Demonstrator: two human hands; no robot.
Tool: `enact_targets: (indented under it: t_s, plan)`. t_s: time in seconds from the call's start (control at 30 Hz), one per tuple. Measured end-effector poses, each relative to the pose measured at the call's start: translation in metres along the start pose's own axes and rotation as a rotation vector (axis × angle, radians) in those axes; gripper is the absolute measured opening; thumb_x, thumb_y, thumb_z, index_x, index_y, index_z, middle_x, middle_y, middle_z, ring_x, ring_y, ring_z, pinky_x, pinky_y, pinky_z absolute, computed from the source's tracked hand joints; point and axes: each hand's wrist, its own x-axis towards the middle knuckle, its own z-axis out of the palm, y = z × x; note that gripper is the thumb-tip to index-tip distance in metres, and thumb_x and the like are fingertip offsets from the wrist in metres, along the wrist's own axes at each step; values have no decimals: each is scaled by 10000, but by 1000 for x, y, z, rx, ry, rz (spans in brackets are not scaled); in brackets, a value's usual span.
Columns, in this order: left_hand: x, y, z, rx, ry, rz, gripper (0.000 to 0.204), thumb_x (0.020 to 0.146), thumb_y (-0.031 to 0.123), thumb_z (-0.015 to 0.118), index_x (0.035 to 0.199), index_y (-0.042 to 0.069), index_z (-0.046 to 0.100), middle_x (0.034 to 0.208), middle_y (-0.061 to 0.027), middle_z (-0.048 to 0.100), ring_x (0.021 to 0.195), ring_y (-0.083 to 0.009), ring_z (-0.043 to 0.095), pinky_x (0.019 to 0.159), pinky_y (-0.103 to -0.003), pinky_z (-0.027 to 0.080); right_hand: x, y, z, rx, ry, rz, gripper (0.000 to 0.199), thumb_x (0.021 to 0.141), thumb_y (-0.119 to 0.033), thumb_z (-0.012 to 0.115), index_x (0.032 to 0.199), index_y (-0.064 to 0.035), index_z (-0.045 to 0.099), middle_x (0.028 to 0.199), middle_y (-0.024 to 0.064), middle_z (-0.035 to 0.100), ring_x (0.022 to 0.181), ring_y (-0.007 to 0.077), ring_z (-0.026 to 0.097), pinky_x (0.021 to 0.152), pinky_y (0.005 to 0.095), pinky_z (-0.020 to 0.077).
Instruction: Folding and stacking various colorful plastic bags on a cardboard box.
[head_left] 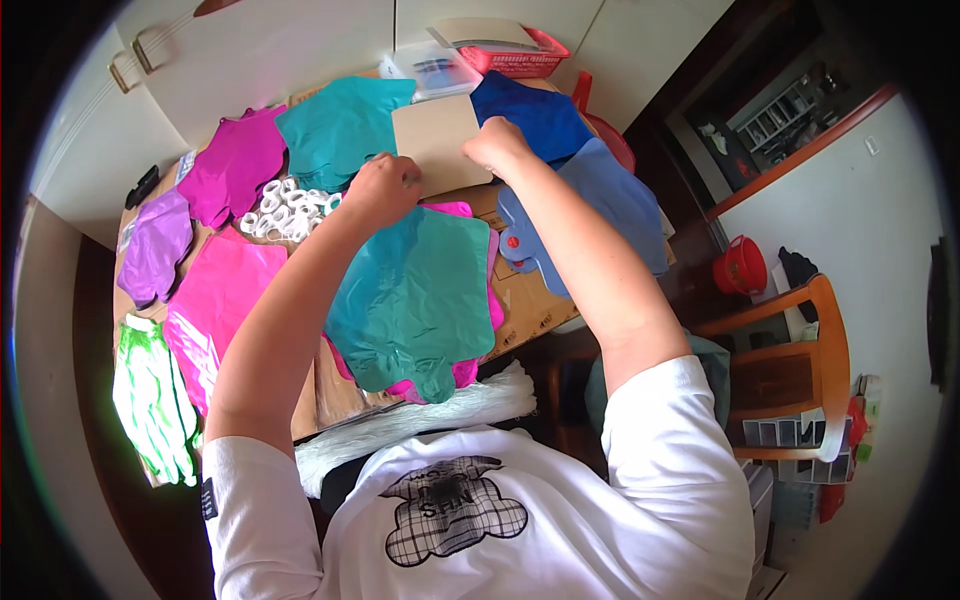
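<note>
On the cardboard-covered bench, shiny coloured shapes lie around a beige card. My right fingers pinch its right edge; my left fingers curl by its lower left, hold unclear. Positioning it, I judge; shifting it calls for even support.

Right hand holds tan card, left hand apparently too.

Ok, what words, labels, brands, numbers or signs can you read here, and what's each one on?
I won't quote any wording, but here is where it stands.
White shirt: dark lettering on its plaid patch, partly readable.
Dark tag on the left sleeve: light marks, too small to read.
Brown cardboard: small dark marks, too small to read.
Tan card between left hand and right hand: no print visible.
</note>
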Motion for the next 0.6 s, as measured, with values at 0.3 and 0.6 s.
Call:
enact_targets:
  t_s: [0.3,0.6]
  plan:
    - [10,-1,-1,24,32,-80,251,779,217,605,959,64,690,989,-162,649,984,-331,604,883,-408,484,11,16,-17,-87,-54,-59,199,735,-124,563,748,39,675,748,177,689,703,287,686,655,359,549]
    - [85,64,9,-98,6,75,250,774,266,676,918,62,687,935,-143,691,898,-320,655,790,-403,521,14,104,-85,115,69,-153,118,735,-109,637,767,-14,699,715,134,677,640,198,654,603,318,507]
